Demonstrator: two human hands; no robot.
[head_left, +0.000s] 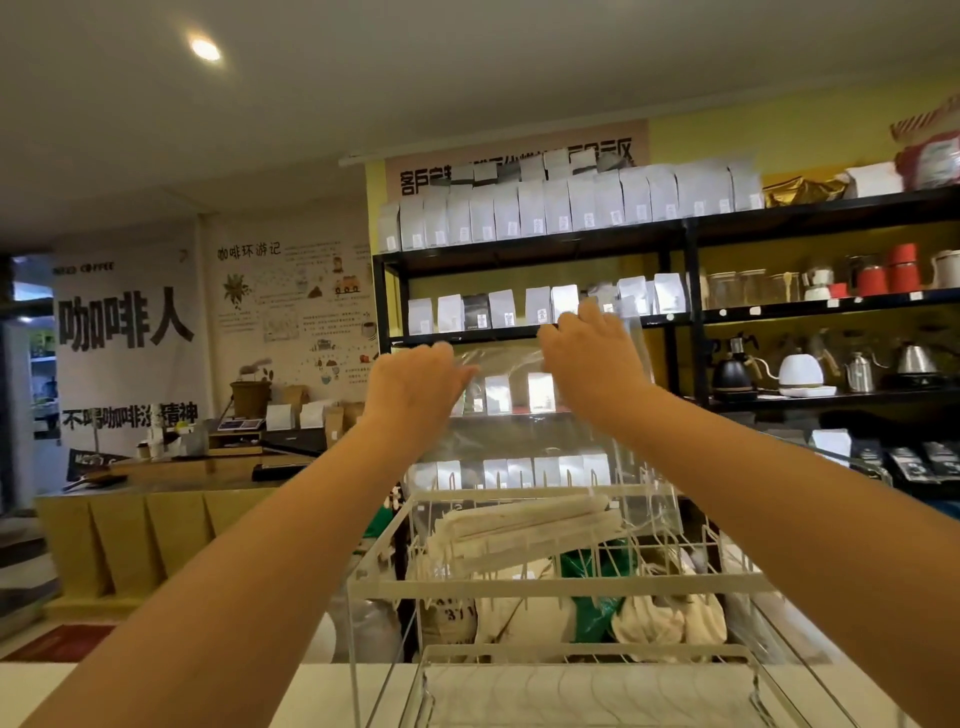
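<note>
The left hand (415, 387) and right hand (589, 358) each pinched the top edge of a clear plastic bag (540, 447), held up above the wire rack (561, 587). With only 2 light pinches, the slick film could have slipped free, or its hanging bottom could have snagged on the rack's prongs

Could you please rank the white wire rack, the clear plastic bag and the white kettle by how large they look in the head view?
1. white wire rack: largest, though nearest the camera.
2. clear plastic bag: somewhat smaller, held up farther off.
3. white kettle: smallest by far, but far back on the shelf.
</note>
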